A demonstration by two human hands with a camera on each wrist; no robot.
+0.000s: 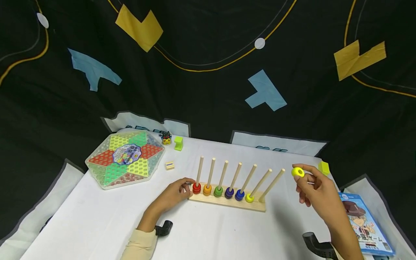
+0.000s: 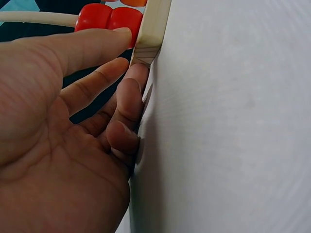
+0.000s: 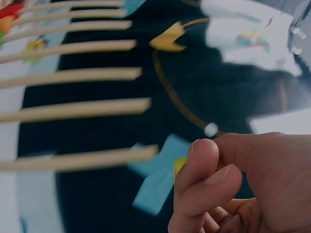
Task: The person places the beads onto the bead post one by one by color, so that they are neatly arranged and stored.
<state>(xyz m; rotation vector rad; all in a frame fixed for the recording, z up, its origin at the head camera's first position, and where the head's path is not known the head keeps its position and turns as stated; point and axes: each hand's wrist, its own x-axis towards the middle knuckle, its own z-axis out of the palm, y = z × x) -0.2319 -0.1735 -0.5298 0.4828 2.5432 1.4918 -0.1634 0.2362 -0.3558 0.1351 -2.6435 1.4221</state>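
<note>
A wooden peg rack (image 1: 227,203) with several slanting pegs stands on the white table. From left to right, red beads (image 1: 196,188), orange, green, purple, blue and yellow beads (image 1: 249,198) sit low on the pegs; the rightmost peg (image 1: 273,184) shows bare wood. My left hand (image 1: 173,195) holds the rack's left end. In the left wrist view its thumb lies against the red beads (image 2: 109,22), fingers curled at the board's end. Right of the rack, above the table, my right hand (image 1: 316,191) pinches a yellow bead (image 1: 298,172) between thumb and forefinger; fingers mostly hide it in the right wrist view.
A Chinese checkers board (image 1: 126,159) lies at the left. Near it are a small figure (image 1: 166,137), a green block (image 1: 178,143) and a small wooden piece (image 1: 169,165). A yellow block (image 1: 323,167) and a blue case (image 1: 367,224) sit at the right.
</note>
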